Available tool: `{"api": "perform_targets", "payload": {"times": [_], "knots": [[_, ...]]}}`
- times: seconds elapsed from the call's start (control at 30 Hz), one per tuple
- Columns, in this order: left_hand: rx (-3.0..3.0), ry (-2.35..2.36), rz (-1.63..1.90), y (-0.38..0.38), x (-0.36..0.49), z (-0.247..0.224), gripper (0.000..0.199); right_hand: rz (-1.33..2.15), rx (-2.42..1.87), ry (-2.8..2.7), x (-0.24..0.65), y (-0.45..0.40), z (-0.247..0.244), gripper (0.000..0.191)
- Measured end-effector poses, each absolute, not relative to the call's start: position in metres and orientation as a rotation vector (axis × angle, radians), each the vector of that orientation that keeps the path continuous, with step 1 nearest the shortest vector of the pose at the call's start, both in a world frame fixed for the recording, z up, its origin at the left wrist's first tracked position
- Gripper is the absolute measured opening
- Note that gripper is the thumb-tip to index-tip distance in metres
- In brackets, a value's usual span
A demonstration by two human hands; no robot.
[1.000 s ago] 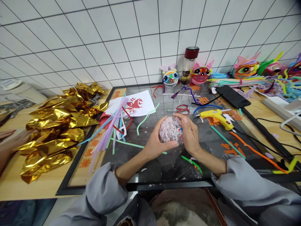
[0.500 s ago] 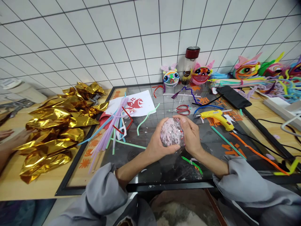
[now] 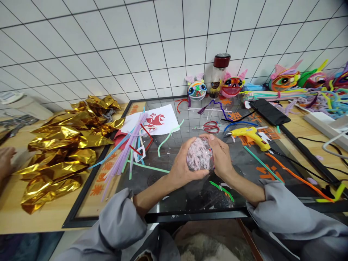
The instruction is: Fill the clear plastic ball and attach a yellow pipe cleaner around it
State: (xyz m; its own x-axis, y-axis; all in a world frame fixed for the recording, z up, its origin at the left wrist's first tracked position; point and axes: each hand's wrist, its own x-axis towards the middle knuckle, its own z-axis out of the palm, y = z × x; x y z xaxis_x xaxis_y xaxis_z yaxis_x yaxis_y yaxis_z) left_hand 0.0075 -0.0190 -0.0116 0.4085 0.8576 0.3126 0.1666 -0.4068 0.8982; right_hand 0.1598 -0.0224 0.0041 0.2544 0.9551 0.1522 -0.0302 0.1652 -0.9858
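Note:
A clear plastic ball (image 3: 199, 154), mottled pink and white inside, sits between my two hands above the dark glass panel (image 3: 179, 195). My left hand (image 3: 181, 161) is closed around its left side, thumb along the lower edge. From the right, my right hand (image 3: 221, 156) wraps the other side, its fingers partly hidden behind the ball. Red-handled scissors (image 3: 211, 127) lie just beyond the hands. To the right rests a yellow hot glue gun (image 3: 252, 137). A short green pipe cleaner (image 3: 221, 190) lies on the panel below my right hand.
Crumpled gold foil (image 3: 65, 145) covers the left side, near another person's hand (image 3: 5, 161). Purple pipe cleaners (image 3: 126, 152) lie over white paper (image 3: 167, 119). A glass bottle (image 3: 217, 79) stands at the back beside decorated ball heads (image 3: 197, 90). A phone (image 3: 269, 111) lies at right.
Both hands still hold the ball, which has turned slightly so more of its mottled side faces me. At the far left, the other person's hand has shifted away from the foil.

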Motion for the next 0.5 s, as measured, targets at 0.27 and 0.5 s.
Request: {"api": "perform_targets", "payload": {"times": [0.27,0.5], "knots": [[1.666,0.827,1.016,-0.0151,0.0093,-0.0108,0.098,0.879,-1.214,-1.073,0.1593,-0.0219,0.0014,0.050],[1.560,0.809,1.028,-0.0179,0.0108,-0.0082,0.098,0.817,-1.181,-1.138,0.1606,-0.0233,0.0018,0.046]]}}
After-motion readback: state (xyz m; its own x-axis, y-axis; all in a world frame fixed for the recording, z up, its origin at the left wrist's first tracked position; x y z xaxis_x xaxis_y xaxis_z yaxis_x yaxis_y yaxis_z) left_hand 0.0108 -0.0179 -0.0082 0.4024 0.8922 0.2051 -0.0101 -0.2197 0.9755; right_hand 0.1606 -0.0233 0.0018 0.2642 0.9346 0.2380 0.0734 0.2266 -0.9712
